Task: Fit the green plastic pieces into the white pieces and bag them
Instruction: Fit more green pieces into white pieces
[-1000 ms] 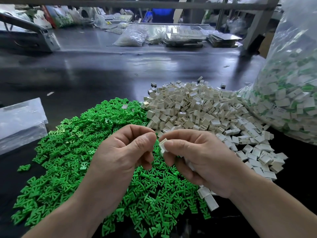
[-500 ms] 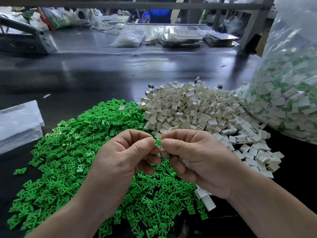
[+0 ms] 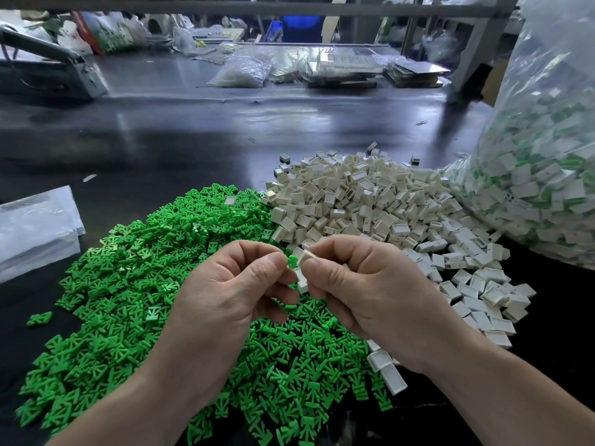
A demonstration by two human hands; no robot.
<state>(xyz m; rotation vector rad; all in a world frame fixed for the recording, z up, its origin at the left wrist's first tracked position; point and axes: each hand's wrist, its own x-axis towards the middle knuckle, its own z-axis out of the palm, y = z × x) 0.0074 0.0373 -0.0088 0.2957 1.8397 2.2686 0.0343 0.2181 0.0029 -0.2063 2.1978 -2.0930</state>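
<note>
A wide heap of green plastic pieces covers the dark table at the front left. A heap of white pieces lies beside it on the right. Above where the heaps meet, my left hand pinches one small green piece between thumb and forefinger. My right hand pinches a white piece right against it, and another white piece shows below my fingers. The green piece's tip touches the white piece's opening. A big clear bag of assembled white-and-green pieces stands at the right.
Flat clear plastic bags lie at the left edge. Bare dark table stretches behind the heaps. Farther back sit a bag of small parts, trays and a grey machine.
The white piece in my right fingers has turned its opening toward the green piece, which now shows more fully between my two hands. Both hands stay at the same spot.
</note>
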